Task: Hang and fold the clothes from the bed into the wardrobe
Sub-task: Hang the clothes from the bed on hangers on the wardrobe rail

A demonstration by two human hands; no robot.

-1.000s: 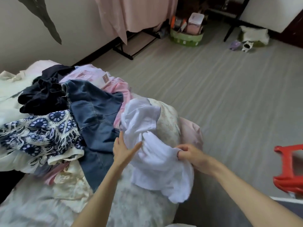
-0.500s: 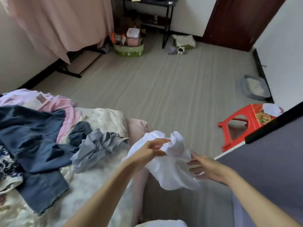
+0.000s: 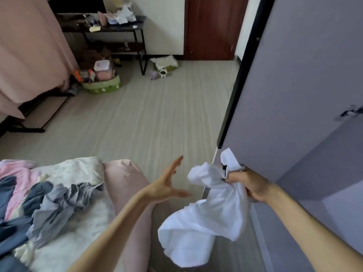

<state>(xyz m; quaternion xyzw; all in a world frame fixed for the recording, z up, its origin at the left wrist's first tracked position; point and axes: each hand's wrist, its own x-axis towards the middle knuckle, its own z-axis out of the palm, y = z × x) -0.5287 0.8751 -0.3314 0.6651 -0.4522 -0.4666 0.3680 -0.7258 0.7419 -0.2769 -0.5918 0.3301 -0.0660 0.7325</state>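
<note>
A white garment hangs bunched in the air just off the bed's corner. My right hand grips its upper part, close to the grey wardrobe door on the right. My left hand is open with fingers spread, a little left of the garment and not touching it. On the bed at lower left lies a heap of clothes: a grey ruffled piece, dark blue denim and a pink piece.
A pink cushion sits at the bed's corner. Bare grey floor stretches ahead to a dark shelf table, a green basket of items and a brown door. A pink curtain hangs at left.
The view has swung right from the bed toward the wardrobe. The white garment came off the clothes pile; my left hand let go of it and my right hand now holds it alone.
</note>
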